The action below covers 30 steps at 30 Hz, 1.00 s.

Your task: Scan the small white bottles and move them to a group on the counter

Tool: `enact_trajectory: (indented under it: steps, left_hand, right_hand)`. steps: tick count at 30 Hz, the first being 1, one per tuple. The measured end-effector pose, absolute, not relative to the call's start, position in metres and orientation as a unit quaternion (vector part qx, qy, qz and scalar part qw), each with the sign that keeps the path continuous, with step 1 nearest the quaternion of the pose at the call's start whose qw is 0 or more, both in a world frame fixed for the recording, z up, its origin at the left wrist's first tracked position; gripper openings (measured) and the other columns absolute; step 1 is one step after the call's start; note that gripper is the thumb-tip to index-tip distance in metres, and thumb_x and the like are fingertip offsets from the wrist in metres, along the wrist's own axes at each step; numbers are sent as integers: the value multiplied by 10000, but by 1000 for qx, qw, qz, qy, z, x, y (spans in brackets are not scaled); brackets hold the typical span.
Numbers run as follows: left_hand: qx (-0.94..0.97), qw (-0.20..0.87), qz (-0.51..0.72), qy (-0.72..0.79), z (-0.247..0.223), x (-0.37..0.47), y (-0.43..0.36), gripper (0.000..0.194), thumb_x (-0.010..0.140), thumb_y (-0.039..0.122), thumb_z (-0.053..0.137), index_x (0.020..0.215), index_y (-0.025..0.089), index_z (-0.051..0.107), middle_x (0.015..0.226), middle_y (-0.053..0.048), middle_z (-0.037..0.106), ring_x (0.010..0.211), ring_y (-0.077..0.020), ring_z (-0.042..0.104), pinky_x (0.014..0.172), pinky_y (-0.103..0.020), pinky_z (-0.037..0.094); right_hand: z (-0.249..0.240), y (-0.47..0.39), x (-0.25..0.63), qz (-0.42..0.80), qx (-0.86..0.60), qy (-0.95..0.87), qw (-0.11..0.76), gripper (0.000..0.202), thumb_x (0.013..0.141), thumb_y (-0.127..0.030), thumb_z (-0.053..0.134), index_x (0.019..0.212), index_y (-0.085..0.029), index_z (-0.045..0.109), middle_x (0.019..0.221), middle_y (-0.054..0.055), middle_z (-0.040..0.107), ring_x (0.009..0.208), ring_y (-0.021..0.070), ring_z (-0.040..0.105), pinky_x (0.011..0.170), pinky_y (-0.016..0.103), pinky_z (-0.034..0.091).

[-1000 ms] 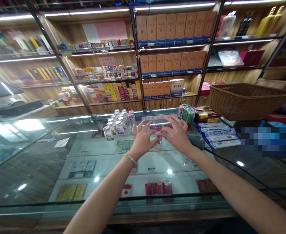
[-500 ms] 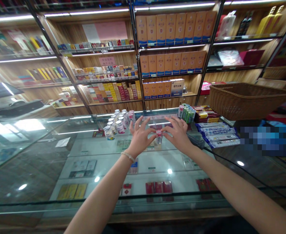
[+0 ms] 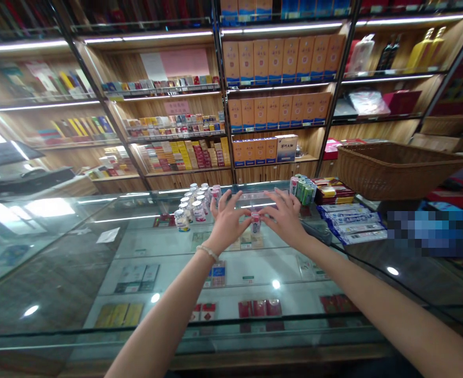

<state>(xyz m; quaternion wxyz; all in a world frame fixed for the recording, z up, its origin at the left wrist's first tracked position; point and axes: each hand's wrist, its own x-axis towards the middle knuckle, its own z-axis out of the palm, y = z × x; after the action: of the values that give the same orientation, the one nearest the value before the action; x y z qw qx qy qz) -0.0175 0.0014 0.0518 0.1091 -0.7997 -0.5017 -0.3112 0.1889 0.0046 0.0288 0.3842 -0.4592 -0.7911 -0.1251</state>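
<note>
Over the glass counter point(image 3: 231, 283), a small container with a pink top point(image 3: 255, 222), like a little bottle or tub, stands upright between my two hands. My left hand point(image 3: 231, 223) pinches it from the left with thumb and index finger, the other fingers raised. From the other side, my right hand point(image 3: 284, 218) pinches it the same way. Beyond my left hand stand several small white-capped bottles point(image 3: 194, 205) in rows. Past my right hand is a group of green containers point(image 3: 305, 190), with a pink-topped one at its left.
Blue-and-white packets point(image 3: 351, 223) lie right of my right hand, near red-and-yellow boxes point(image 3: 333, 190). A wicker basket point(image 3: 397, 170) rises behind them. A black cable point(image 3: 377, 268) crosses the counter's right side. Cigarette packs point(image 3: 259, 308) show under the glass. Stocked shelves point(image 3: 274, 86) line the back wall.
The view has tilted up a little, so the shelves and counter sit lower in the picture. Both hands keep their pinch on the small pink-topped container, with little change.
</note>
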Motion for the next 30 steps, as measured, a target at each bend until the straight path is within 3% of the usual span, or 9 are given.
enact_trajectory:
  steps: [8, 17, 30]
  left_hand:
    - [-791, 129, -296, -519, 65, -53, -8, 85, 843, 362, 753, 892, 310, 798, 1565, -58, 487, 1517, -372, 264, 1211, -721, 49]
    - [-760, 150, -298, -558, 48, -107, -14, 105, 854, 395, 744, 875, 310, 802, 1550, -44, 512, 1508, -378, 297, 1216, -704, 29]
    - [-758, 155, -277, -570, 40, -126, -2, 104, 872, 386, 725, 916, 323, 796, 1568, -31, 493, 1520, -357, 287, 1217, -694, -11]
  right_hand:
    - [38, 10, 153, -114, -438, -801, 392, 122, 947, -347, 649, 958, -326, 769, 1516, 43, 541, 1465, 308, 359, 1156, 595, 216]
    - [29, 19, 97, -108, -403, -831, 368, 115, 946, -354, 648, 981, -330, 756, 1538, 41, 510, 1483, 302, 314, 1163, 621, 199]
    - [13, 38, 72, -131, -389, -827, 384, 106, 955, -326, 636, 986, -317, 737, 1489, 50, 557, 1446, 295, 365, 1151, 592, 204]
